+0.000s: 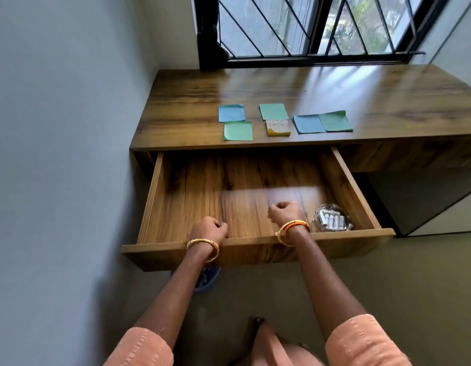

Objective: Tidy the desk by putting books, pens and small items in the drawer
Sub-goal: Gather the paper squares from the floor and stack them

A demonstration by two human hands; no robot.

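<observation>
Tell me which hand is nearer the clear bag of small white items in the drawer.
Right. The right hand hangs over the drawer floor, just left of the bag in the front right corner. The left hand is at the drawer's front edge, farther left.

Drawer (155, 196) pulled fully out, floor bare across left and centre; clear bag of small white cylinders (331, 219) fills its front right corner. Left hand (209, 228) at the front edge and right hand (284, 211) just inside it, both fisted, block the middle of the front rail. Desk (387, 101) back half open up to the window frame (308, 60). Near the desk's front edge, sticky notes (238, 130) and a yellow pad (278, 127) lie in a row, left to centre. Wall (70, 128) closes the left side.
</observation>
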